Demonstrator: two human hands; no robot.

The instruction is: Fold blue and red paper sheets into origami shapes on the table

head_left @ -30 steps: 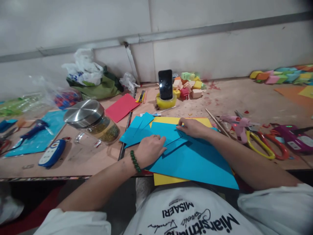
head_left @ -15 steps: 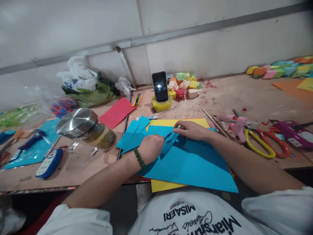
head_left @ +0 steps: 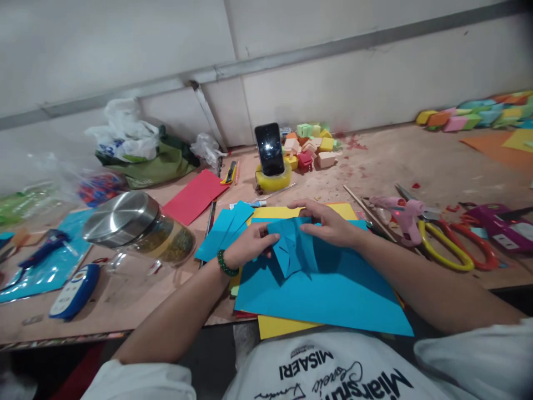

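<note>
The large blue paper sheet [head_left: 333, 289] hides most of the yellow sheet [head_left: 283, 326] beneath it, the right edge of the frame cuts off the purple glue gun [head_left: 499, 228], and the clear plastic bags [head_left: 37, 194] at far left are blurred.

The white shirt [head_left: 333, 369] has black letters on it. They look upside down. One word reads "MISAERI".

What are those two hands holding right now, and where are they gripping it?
Both hold a folded blue paper piece, lifted above the large blue sheet. The left hand pinches its left edge; the right hand grips its upper right edge.
</note>
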